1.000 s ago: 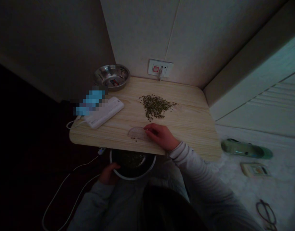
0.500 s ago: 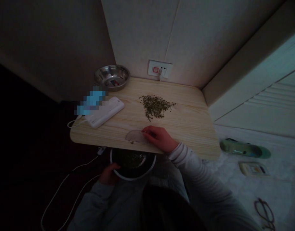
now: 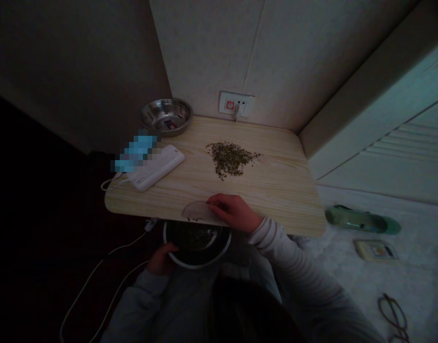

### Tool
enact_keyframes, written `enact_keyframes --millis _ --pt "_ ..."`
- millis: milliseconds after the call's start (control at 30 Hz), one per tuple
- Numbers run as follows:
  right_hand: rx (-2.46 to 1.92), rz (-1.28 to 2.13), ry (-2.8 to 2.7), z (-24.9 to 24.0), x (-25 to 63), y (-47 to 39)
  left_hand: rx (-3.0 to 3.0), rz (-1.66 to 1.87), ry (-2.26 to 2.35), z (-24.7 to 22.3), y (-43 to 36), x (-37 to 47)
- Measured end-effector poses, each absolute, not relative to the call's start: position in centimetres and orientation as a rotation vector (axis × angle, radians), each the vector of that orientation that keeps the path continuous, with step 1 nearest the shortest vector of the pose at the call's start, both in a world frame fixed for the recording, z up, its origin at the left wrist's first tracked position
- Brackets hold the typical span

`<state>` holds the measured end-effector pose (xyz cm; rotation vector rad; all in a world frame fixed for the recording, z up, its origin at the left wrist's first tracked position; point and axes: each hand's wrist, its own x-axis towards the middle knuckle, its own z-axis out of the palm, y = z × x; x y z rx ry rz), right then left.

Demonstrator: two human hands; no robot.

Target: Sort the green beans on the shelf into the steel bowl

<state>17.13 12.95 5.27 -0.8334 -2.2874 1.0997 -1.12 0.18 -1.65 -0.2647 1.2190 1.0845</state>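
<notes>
My right hand [image 3: 231, 209] is closed, its fingertips pinching a thin, translucent piece with a rounded edge [image 3: 194, 209], perhaps a plastic scraper. This piece lies low against the wooden tabletop [image 3: 283, 190] by its front edge. A few small green beans [image 3: 192, 219] sit beside it at the edge. Farther back spreads a loose pile of green beans [image 3: 230, 158], apart from the hand. Below the edge, my left hand [image 3: 162, 258] grips the rim of a dark bowl with a white rim [image 3: 197, 266]. More beans are dimly visible inside; the tabletop hides the bowl's far side.
A steel bowl [image 3: 167, 116] stands at the back left. Near it lie a white power bank-like block [image 3: 156, 167] and a blurred blue item [image 3: 136, 152], with a cable [image 3: 108, 250] hanging down. On the right are a green bottle [image 3: 362, 220] and glasses [image 3: 393, 310].
My right hand has slid the translucent piece slightly toward the front edge and left, and the few beans by it are nearer the edge. My left hand keeps its place on the bowl.
</notes>
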Motion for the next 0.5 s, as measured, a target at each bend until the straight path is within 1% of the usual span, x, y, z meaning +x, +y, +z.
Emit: enact_keyframes --millis 167,500 --pt "-0.812 1.092 -2.328 5.29 17.03 12.54 -0.277 1.088 1.268 -0.96 0.21 -0.76" --pt "-0.818 0.951 -2.37 5.16 16.89 12.07 -0.251 1.085 1.248 -0.91 0.19 -0.53"
